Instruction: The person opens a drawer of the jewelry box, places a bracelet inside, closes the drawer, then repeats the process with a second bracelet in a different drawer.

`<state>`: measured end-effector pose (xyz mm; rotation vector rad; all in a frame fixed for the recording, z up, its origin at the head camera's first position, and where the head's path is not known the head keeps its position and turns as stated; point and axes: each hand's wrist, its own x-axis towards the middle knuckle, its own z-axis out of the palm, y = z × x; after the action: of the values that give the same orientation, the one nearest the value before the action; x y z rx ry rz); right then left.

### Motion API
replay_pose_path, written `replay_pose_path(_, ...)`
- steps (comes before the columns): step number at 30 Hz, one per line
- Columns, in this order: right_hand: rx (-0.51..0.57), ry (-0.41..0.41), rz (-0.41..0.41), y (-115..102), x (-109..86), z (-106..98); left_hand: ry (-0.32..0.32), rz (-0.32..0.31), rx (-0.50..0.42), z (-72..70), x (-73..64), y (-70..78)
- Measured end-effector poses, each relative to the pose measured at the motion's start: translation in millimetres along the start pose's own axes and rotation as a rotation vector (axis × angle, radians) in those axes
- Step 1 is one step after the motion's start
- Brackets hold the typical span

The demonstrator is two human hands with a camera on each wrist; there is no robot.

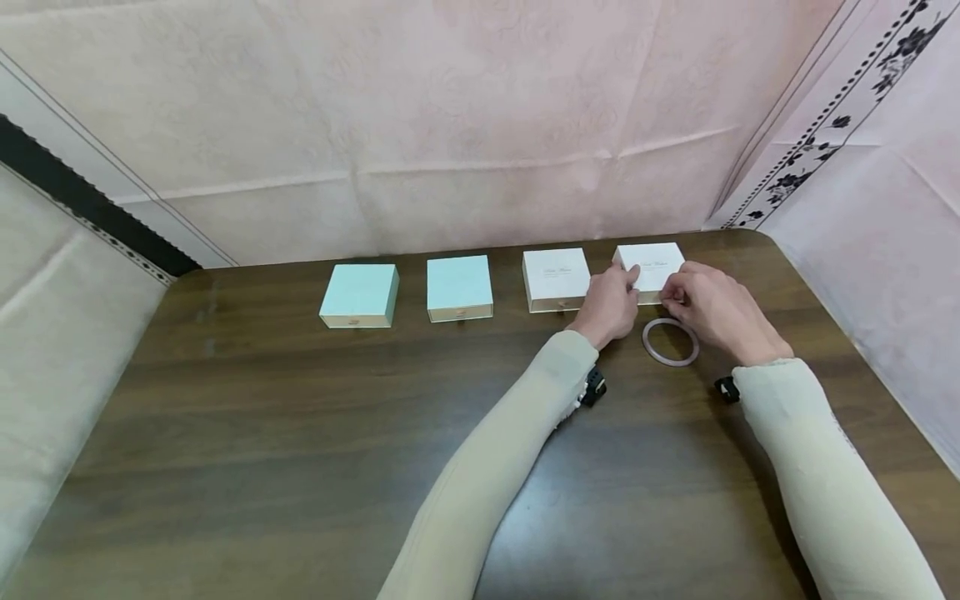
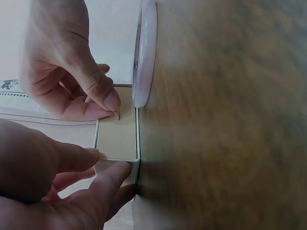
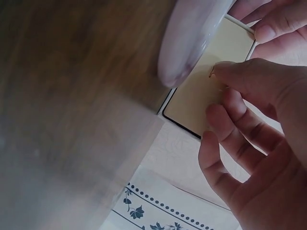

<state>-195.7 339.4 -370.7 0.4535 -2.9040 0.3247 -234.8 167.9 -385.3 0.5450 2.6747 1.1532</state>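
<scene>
At the far right of the row stands a white drawer box (image 1: 649,265) with faint lettering on its lid. My left hand (image 1: 609,305) grips its left side, thumb and fingers around the corner in the left wrist view. With thumb and finger, my right hand (image 1: 722,310) pinches the small ribbon pull (image 3: 211,72) on the box's cream drawer front (image 2: 117,139). The drawer front looks flush with the sleeve. A pale lilac bangle (image 1: 647,340) lies flat on the table just in front of the box, near my right hand and not held.
Another white box (image 1: 557,275) stands left of my left hand. Farther left are two mint-green boxes, one (image 1: 459,285) nearer and one (image 1: 358,292) at the end. All sit near the back edge of the brown wooden table (image 1: 300,450). Pale cloth (image 1: 450,125) hangs behind and at the sides.
</scene>
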Motion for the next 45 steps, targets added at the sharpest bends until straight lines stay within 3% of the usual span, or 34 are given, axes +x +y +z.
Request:
replay_pose_path(13,0.004,-0.020,0.017,3.5,-2.1,-3.4,-0.022,0.008,0.023,0.4,0.5,4.4)
replay_pose_path(24,0.001,-0.002,-0.007,2.2,0.4,-3.1,-0.012,0.058,0.090,-3.0,-0.1,1.8)
replay_pose_path(37,0.004,-0.026,0.014,1.1,0.4,-1.5,-0.038,0.051,0.089,-2.0,0.2,-0.9)
replay_pose_path(45,0.014,-0.033,0.018,2.4,0.0,-1.5,-0.015,0.054,0.097,-0.4,0.6,-1.5)
